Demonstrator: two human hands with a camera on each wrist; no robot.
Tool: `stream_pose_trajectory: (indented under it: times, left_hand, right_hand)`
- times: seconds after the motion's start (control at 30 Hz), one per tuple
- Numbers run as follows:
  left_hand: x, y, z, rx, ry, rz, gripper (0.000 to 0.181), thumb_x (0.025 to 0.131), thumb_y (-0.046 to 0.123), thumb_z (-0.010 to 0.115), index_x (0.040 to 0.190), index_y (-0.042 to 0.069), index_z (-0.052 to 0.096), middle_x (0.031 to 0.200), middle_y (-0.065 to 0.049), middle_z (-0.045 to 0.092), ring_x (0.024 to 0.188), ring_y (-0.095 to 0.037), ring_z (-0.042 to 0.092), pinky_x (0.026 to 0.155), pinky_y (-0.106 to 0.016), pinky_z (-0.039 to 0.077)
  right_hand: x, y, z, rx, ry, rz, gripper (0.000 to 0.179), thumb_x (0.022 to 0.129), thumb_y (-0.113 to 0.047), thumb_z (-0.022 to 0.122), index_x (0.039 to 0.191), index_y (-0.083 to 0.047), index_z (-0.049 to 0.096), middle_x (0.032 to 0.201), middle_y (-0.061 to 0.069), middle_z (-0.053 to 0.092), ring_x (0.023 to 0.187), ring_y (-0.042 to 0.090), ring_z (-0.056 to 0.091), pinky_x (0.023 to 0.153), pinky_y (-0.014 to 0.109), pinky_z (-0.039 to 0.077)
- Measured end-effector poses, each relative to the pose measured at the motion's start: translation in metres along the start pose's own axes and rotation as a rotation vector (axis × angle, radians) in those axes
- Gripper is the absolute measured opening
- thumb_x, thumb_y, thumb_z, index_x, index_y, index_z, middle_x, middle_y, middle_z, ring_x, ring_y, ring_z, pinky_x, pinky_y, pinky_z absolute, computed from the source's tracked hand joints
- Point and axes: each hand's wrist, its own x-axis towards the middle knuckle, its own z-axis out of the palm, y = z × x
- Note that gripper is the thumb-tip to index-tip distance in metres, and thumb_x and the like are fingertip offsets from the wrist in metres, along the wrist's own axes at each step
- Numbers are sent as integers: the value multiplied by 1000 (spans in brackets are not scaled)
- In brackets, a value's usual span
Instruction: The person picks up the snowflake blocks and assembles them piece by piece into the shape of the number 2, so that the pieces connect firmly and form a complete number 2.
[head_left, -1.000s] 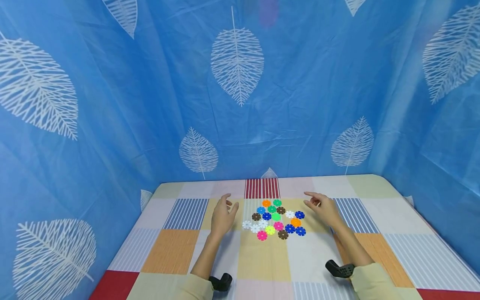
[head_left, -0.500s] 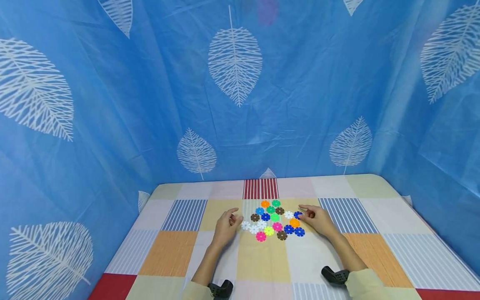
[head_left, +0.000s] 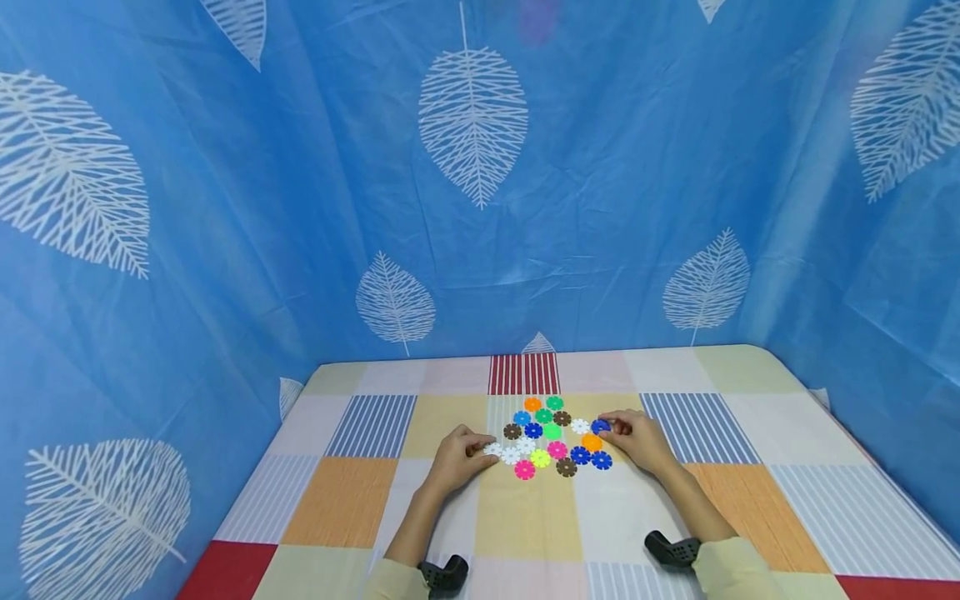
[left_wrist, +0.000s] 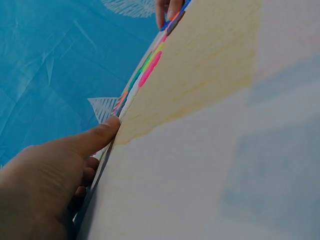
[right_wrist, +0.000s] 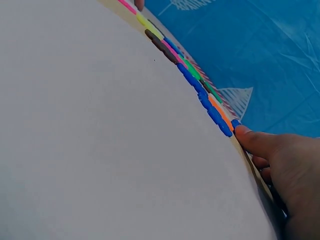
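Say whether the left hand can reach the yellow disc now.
Probably yes, once the left hand leaves the white disc it touches: only other flat white discs lie between, and nothing covers the yellow disc.

- I can read no word, number or brand on the discs, toward five o'clock.
- The cloth at six o'clock shows me none.
- Nor does the curtain at twelve.

- Creased blue sheeting walls 9, 12 and 3 o'clock, printed with white leaves.
- Pale sheen on it toward 2 o'clock.
- Table at 6 o'clock, patchwork-covered; red-striped patch at its 12 o'clock edge.
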Motion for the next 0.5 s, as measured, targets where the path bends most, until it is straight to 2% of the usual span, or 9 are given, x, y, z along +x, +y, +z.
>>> stream_pose_trajectory:
  times: [0.1, 0.27, 0.4, 0.5]
  left_hand:
    - [0, -1, 2, -14, 24, 15, 29, 75, 27, 77, 97, 10, 70, 75, 4, 46, 65, -7, 42, 55, -20, 38]
    - [0, 1, 2, -31, 61, 34, 28, 75, 21, 77, 95, 11, 61, 68, 6, 48, 58, -4, 42, 51, -20, 38]
    - [1, 4, 1, -49, 114, 25, 23, 80, 12, 72, 96, 10, 56, 60, 8, 46, 51, -1, 38, 46, -19, 35]
    - [3, 12, 3, -159, 141, -28, 17, 86, 8, 64, 99, 5, 55, 58, 5, 49, 48, -1, 40, 45, -17, 35]
  right_hand:
    - [-2, -1, -1, 4, 16, 5, 25, 77, -14, 75, 100, -6, 68, 73, -3, 52, 64, 10, 44, 54, 23, 40]
    - [-5, -2, -3, 88, 48, 6, 18, 80, -11, 72, 96, -7, 66, 79, 0, 60, 65, 12, 50, 56, 23, 45]
    - [-4, -4, -4, 208, 67, 16, 12, 83, -10, 69, 93, -5, 63, 78, 2, 64, 64, 10, 55, 57, 22, 48]
    - [-4, -11, -1, 369, 56, 38, 13, 85, -7, 66, 94, 0, 59, 80, 9, 65, 65, 13, 61, 59, 24, 53]
